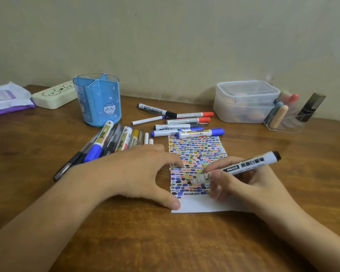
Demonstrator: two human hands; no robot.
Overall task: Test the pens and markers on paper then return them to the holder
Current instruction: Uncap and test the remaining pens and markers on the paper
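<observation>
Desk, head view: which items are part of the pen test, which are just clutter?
Job: marker in right hand, paper held by left hand, loose pens, markers, blue holder.
Clutter: pencil case, plastic boxes, acrylic organiser, tissue pack.

R hand [241, 181] grips black marker [241, 167], tip on paper [196, 206]; L hand [145, 169] steadies paper's edge.

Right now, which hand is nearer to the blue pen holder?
Left. The left hand rests on the paper's left edge, below the blue pen holder; the right hand, gripping a marker, is farther right.
</observation>
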